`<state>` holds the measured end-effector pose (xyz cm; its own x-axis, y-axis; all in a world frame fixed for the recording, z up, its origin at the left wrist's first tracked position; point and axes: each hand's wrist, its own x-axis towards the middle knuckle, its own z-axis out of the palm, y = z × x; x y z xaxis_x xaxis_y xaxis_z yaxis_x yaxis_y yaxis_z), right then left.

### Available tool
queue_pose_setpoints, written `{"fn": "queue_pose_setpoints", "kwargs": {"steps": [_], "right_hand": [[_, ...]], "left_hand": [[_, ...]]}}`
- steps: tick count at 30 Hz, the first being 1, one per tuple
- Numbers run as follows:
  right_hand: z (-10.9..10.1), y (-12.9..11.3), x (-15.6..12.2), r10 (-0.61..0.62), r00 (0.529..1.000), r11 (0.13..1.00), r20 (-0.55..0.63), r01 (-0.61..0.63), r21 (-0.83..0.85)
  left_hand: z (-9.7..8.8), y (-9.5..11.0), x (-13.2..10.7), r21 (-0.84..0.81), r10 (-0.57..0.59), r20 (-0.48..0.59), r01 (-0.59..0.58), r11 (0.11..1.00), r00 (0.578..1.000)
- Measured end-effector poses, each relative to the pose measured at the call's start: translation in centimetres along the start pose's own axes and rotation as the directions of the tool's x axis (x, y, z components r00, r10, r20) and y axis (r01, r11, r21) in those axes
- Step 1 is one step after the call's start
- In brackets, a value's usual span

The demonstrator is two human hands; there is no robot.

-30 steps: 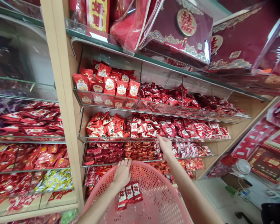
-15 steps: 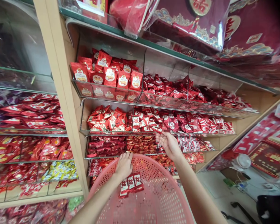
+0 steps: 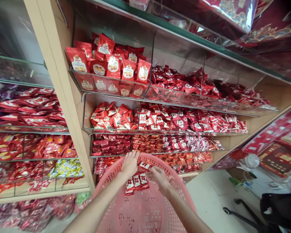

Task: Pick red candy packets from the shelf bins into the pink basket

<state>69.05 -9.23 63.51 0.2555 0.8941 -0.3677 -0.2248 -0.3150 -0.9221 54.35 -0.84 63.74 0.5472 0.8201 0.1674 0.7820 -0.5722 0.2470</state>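
My left hand [image 3: 129,164] grips the far rim of a pink perforated plastic basket [image 3: 145,210] held in front of the shelves. My right hand [image 3: 157,177] is over the basket, fingers pinched on a small red candy packet [image 3: 144,165] near the rim. Three red packets [image 3: 137,182] lie in a row inside the basket between my two hands. Straight ahead, clear acrylic trays [image 3: 160,131] are filled with red wrapped candies [image 3: 174,121].
A tray of red biscuit packs [image 3: 111,68] sits higher up. A wooden upright [image 3: 60,97] divides the shelf bays, with more red and yellow candies [image 3: 65,168] at left. Red gift boxes [image 3: 278,152] and a white fan [image 3: 251,160] stand at right on the tiled floor.
My right hand has left the candy tray and come down over the basket with a packet. The view has tilted downward. My left hand stays on the rim.
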Motion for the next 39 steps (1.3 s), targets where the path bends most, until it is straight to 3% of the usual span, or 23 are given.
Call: {"fn": "queue_pose_setpoints", "kwargs": {"steps": [5,19,26,31,33,36,37,39], "right_hand": [[0.4,2.6,0.1,0.104,0.994,0.993,-0.041,-0.101,0.058],[1.0,5.7,0.0,0.151,0.966,0.978,-0.208,-0.116,0.173],[1.7,6.3,-0.6,0.209,0.947,0.974,-0.245,-0.179,0.139],[2.2,7.3,0.0,0.266,0.935,0.962,-0.235,-0.273,0.004],[2.5,6.7,0.2,0.192,0.953,0.975,-0.234,-0.213,-0.068],[2.7,3.2,0.0,-0.117,0.972,0.983,-0.206,0.083,-0.162],[2.7,1.4,-0.1,-0.251,0.949,0.959,-0.188,0.218,-0.181],[2.4,-2.8,-0.5,-0.479,0.862,0.867,-0.164,0.437,-0.237]], "left_hand": [[0.2,-0.1,0.1,0.006,0.005,0.001,-0.005,1.000,1.000],[0.4,-0.4,0.1,-0.011,0.017,0.006,-0.017,1.000,1.000],[0.6,-0.4,0.0,-0.017,0.015,-0.009,-0.015,1.000,1.000],[0.7,-0.5,0.1,-0.010,0.019,-0.011,-0.019,1.000,1.000],[0.7,-0.5,0.2,-0.007,0.019,-0.015,-0.019,1.000,1.000],[0.7,-0.5,0.2,-0.012,0.011,-0.024,-0.011,1.000,1.000],[0.7,-0.4,0.2,-0.018,0.006,-0.025,-0.006,1.000,1.000],[0.6,-0.3,0.1,-0.030,-0.001,-0.025,0.000,1.000,1.000]]}}
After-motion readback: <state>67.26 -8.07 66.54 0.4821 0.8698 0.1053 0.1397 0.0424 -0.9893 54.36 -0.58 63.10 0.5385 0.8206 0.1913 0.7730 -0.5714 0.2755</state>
